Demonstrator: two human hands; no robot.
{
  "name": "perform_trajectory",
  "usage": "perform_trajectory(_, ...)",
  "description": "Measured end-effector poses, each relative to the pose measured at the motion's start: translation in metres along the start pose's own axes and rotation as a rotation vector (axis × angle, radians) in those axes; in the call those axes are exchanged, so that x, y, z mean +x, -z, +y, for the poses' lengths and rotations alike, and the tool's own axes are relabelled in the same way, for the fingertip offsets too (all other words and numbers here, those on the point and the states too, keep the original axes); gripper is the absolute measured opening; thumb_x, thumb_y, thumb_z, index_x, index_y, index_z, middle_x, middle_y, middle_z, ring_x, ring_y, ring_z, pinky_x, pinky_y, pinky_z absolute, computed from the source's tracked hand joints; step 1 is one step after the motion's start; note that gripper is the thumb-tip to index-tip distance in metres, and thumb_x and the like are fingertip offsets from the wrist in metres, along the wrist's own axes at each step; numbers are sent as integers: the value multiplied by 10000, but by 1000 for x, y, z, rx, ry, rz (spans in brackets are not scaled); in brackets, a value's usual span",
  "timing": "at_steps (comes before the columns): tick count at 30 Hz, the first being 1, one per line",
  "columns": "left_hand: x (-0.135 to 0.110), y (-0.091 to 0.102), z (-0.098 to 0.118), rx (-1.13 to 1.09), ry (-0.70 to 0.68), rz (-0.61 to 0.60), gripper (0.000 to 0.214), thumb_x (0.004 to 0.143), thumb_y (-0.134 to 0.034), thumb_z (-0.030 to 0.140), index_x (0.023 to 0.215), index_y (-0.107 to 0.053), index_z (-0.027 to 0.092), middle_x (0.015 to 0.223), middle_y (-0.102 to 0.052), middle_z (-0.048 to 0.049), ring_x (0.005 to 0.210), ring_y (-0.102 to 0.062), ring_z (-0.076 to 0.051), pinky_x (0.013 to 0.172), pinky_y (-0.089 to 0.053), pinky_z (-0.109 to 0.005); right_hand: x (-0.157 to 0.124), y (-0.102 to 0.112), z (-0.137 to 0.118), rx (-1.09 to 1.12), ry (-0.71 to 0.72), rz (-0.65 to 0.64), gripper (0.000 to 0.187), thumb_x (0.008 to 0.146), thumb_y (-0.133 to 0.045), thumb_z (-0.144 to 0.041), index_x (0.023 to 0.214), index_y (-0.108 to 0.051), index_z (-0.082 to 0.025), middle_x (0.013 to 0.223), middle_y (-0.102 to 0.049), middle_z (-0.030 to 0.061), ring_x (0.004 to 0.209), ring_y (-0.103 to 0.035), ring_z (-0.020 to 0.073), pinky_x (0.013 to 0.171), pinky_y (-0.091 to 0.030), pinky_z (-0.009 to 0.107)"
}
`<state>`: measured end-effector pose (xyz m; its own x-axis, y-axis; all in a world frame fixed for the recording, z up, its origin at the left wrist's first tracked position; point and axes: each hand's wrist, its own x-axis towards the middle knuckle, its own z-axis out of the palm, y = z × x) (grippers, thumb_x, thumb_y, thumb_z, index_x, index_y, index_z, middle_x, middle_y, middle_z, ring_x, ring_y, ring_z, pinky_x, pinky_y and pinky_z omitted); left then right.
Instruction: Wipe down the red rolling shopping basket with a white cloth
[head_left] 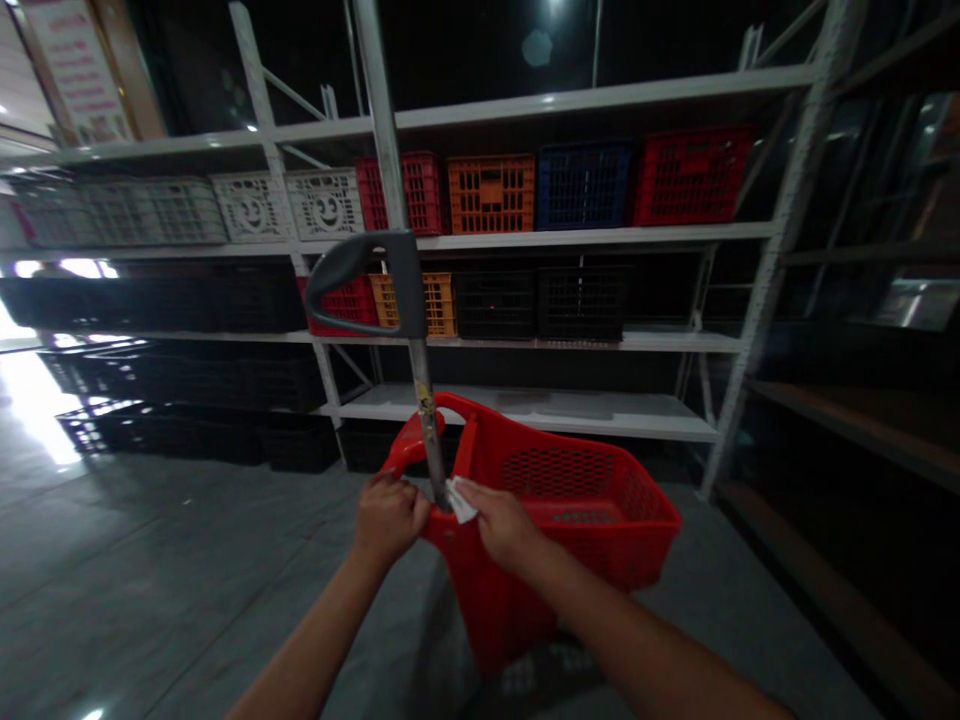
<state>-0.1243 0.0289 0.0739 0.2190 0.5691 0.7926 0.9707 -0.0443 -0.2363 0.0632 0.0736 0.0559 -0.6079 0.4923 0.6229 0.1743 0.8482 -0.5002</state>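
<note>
A red plastic shopping basket [570,500] stands on the floor in front of me, its grey pull handle [390,275] raised on a metal rod [427,420]. My left hand [388,518] grips the basket's rim beside the base of the rod, fingers curled. My right hand [501,525] pinches a small white cloth or wipe [459,500] against the lower part of the rod. The basket looks empty inside.
White metal shelving [540,235] runs across the back, holding white, red, orange, blue and black plastic crates [491,192]. More black crates [187,400] fill the lower left shelves. Another shelf unit [847,420] stands at the right. The grey floor [150,560] is glossy.
</note>
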Motion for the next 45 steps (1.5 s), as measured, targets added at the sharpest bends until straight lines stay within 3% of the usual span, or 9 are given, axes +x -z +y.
perform_trajectory(5,4,-6,6,15,19,-16,320,767,-434,270,507,-596,178,522,-606,-39,630,-575,-183,811,-418,-361,-38,-14,23,-235,-15,64,585,723,-339,0,1296,-421,-87,1322,-449,102,1229,-400,155,1038,-327,333)
perform_trajectory(13,6,-8,10,53,33,-22,323,759,-425,268,499,-594,177,517,-605,-46,630,-571,-191,769,-404,-356,-141,74,127,-620,-494,191,596,678,-329,39,1210,-533,-136,1229,-550,83,1168,-469,194,1035,-311,416)
perform_trajectory(16,7,-10,11,50,39,-36,326,763,-421,281,508,-596,175,532,-611,-48,651,-573,-196,769,-397,-356,-124,58,114,-620,-493,215,568,684,-347,31,1189,-553,-128,1192,-577,91,1133,-501,202,1018,-336,394)
perform_trajectory(22,10,-21,0,38,36,-64,347,775,-394,284,515,-598,179,544,-620,-48,655,-580,-194,796,-388,-355,-32,-21,35,-365,-177,110,615,744,-345,12,1290,-436,-257,1331,-449,5,1222,-404,147,1037,-308,344)
perform_trajectory(25,12,-24,-8,38,19,-79,350,778,-389,290,520,-598,179,561,-630,-49,667,-585,-195,799,-390,-350,-28,-23,32,-274,-155,60,620,732,-347,3,1304,-419,-227,1334,-443,13,1230,-391,141,1043,-299,341)
perform_trajectory(30,13,-29,-18,48,5,-73,351,775,-381,300,517,-591,189,562,-634,-44,722,-598,-208,808,-393,-350,-105,40,92,-442,-315,18,670,695,-341,26,1326,-382,-194,1348,-422,44,1248,-366,143,1066,-236,374)
perform_trajectory(34,13,-33,-22,64,-9,-67,354,777,-376,317,517,-582,197,583,-640,-41,738,-593,-211,802,-393,-349,-172,121,146,-692,-670,36,610,709,-345,12,1279,-459,-175,1320,-459,63,1243,-376,170,1070,-189,392)
perform_trajectory(37,14,-35,-23,50,-22,-69,353,776,-375,318,518,-582,197,568,-629,-46,706,-583,-214,784,-396,-355,-187,150,161,-745,-851,126,500,759,-346,-32,1213,-532,-126,1276,-503,106,1217,-410,208,1054,-213,396)
perform_trajectory(45,11,-37,-28,47,-32,-33,365,783,-372,317,509,-582,197,558,-624,-57,710,-584,-227,790,-410,-366,-128,46,108,-549,-418,148,599,728,-300,25,1286,-449,-135,1339,-437,48,1271,-332,159,1059,-263,338)
